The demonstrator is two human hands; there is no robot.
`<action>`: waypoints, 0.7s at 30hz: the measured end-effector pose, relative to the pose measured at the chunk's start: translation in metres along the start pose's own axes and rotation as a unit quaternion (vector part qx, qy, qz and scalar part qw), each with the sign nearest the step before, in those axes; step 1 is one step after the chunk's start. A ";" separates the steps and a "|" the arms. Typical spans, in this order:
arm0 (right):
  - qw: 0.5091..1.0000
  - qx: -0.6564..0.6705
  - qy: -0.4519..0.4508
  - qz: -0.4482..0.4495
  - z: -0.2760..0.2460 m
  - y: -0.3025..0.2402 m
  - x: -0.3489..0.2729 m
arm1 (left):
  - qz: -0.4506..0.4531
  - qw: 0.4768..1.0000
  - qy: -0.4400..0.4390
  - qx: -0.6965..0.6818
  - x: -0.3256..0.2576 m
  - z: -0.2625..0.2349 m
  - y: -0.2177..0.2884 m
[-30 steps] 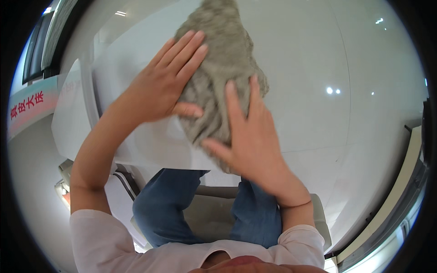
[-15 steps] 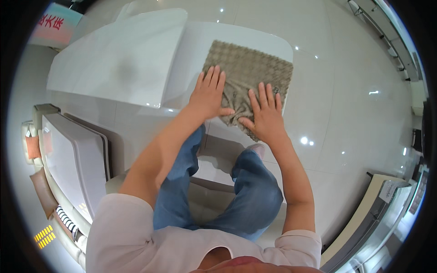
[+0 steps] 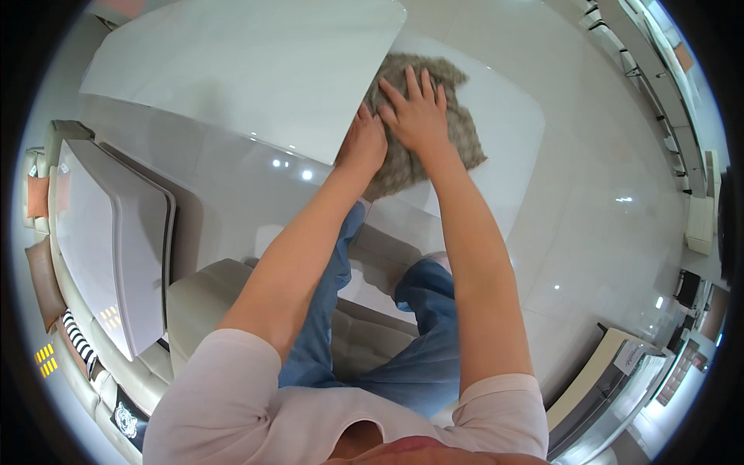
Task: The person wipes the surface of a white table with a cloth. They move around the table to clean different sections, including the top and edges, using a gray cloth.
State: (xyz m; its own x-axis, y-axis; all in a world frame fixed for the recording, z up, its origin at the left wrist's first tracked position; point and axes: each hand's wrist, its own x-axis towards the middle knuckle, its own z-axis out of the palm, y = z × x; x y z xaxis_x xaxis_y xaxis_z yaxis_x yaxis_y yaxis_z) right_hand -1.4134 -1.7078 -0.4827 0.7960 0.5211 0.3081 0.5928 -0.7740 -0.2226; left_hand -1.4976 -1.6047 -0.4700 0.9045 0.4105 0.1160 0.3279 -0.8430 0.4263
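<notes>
A grey-brown textured cloth lies rumpled on the low white tabletop, its left part against the edge of a raised white tabletop. My right hand rests on the cloth with its fingers spread, palm down. Beside it, my left hand is at the cloth's left part, right by the raised top's edge. Most of the left fingers are hidden there, so their grip does not show.
On the left stand a white-topped low table and a pale sofa with cushions. Below my arms are my knees and a grey padded seat. A cream and grey cabinet is at the lower right, on glossy floor tiles.
The cloth, spread fairly flat before, is now bunched up and nearer the raised top. Both hands have moved farther out, the right one leftward beside the left. The view has shifted too.
</notes>
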 end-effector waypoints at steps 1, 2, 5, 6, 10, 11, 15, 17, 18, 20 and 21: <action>1.000 -0.011 -0.008 -0.016 0.007 -0.004 0.017 | -0.007 0.999 0.036 -0.001 0.004 0.003 -0.004; 0.999 -0.021 -0.018 -0.031 0.014 -0.009 0.030 | -0.015 0.999 0.045 -0.012 0.003 0.003 -0.007; 0.996 0.000 -0.042 -0.074 0.023 -0.024 0.038 | -0.054 0.994 0.082 -0.055 -0.001 0.000 -0.017; 0.995 0.015 -0.048 -0.088 0.023 -0.027 0.038 | -0.047 0.994 0.093 -0.033 -0.007 -0.001 -0.020; 0.968 0.059 -0.173 -0.173 0.010 -0.049 0.024 | -0.063 0.980 0.143 -0.124 -0.042 -0.011 -0.027; 0.969 0.080 -0.150 -0.181 0.006 -0.051 0.016 | -0.046 0.986 0.154 -0.055 -0.049 -0.016 -0.028; 0.969 0.074 -0.145 -0.186 -0.001 -0.063 -0.007 | -0.050 0.995 0.053 0.072 -0.072 -0.026 -0.041; 0.968 0.042 -0.163 -0.186 -0.004 -0.063 -0.013 | -0.046 0.996 -0.009 0.076 -0.070 -0.032 -0.049; 0.968 0.025 -0.171 -0.182 -0.005 -0.063 -0.015 | -0.039 0.996 -0.019 0.080 -0.070 -0.036 -0.052; 0.974 -0.001 -0.146 -0.173 -0.004 -0.067 -0.011 | -0.018 0.995 -0.042 0.091 -0.066 -0.044 -0.057; 0.979 -0.012 -0.115 -0.168 -0.001 -0.067 -0.006 | -0.021 0.997 0.002 0.073 -0.059 -0.047 -0.064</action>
State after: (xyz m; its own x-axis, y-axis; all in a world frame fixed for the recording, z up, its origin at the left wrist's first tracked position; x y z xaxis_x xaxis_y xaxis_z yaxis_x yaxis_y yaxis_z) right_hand -1.4585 -1.6595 -0.4687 0.5644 0.8130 0.1432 0.8253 -0.5515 -0.1212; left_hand -1.5846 -1.5589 -0.4621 0.8879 0.4477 0.1053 0.4018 -0.8665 0.2962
